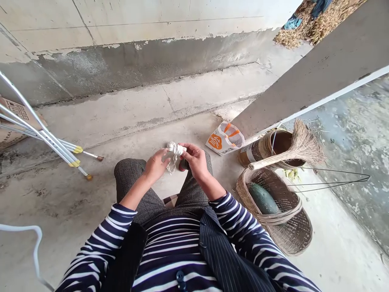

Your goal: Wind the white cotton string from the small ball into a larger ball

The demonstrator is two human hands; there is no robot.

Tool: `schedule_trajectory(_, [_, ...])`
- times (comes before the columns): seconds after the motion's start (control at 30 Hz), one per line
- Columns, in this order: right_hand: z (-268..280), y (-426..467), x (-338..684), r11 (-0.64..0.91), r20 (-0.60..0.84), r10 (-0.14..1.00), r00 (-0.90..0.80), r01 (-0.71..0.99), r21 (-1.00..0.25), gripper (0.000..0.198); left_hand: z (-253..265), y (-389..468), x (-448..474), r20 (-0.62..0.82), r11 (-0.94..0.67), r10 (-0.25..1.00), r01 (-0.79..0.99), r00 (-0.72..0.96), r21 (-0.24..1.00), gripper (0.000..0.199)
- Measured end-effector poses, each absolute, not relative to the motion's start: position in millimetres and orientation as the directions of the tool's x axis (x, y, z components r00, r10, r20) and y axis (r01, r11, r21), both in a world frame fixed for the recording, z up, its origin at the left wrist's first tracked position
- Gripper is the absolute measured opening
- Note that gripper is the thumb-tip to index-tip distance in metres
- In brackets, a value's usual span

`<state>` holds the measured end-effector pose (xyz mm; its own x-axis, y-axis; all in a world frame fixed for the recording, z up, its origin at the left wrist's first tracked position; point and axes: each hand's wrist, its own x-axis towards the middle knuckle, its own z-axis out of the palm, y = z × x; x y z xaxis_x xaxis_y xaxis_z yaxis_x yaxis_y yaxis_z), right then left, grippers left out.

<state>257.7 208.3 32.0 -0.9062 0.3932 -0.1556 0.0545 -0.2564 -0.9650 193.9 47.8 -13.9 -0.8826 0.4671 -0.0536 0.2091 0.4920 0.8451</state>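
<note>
Person [170, 247] seated. Right hand [197, 160] pinches a wound bundle of white cord [174, 148] out between the knees [130, 170]; left hand [155, 165] curls at its other side, grip I cannot tell. Rightward, woven basket [242, 183] holding green melon [263, 198]. Farther, grey-based wall [170, 56].

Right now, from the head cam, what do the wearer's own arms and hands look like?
Left hand and right hand: bare, five-fingered, no gloves, no watch visible. Dark navy fabric left sleeve and matching right sleeve, both with white horizontal stripes, end on the forearms, leaving the wrists uncovered. No cables or markings visible on either arm.
</note>
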Motion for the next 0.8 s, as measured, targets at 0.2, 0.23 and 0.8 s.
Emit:
schedule_trajectory(0.2, [41.7, 195.9, 261.8, -0.379, -0.199, 0.306, -0.931, 0.073, -0.923, 0.045, -3.7, 65.1, 202.3, -0.020, 0.179, 0.394, 0.055, -0.919, 0.982, 0.019])
schedule_trajectory(0.23, [42.4, 194.5, 262.6, -0.385, -0.202, 0.295, -0.934, 0.077, -0.920, 0.045, -3.1, 68.6, 204.9, -0.032, 0.159, 0.377, 0.030, -0.926, 0.987, 0.013])
schedule_trajectory(0.8, [46.4, 198.3, 257.9, -0.422, -0.265, 0.273, -0.925, 0.133, -0.897, 0.046, -4.4, 59.8, 204.2, -0.293, 0.112, 0.527, -0.277, -0.798, 0.954, 0.018])
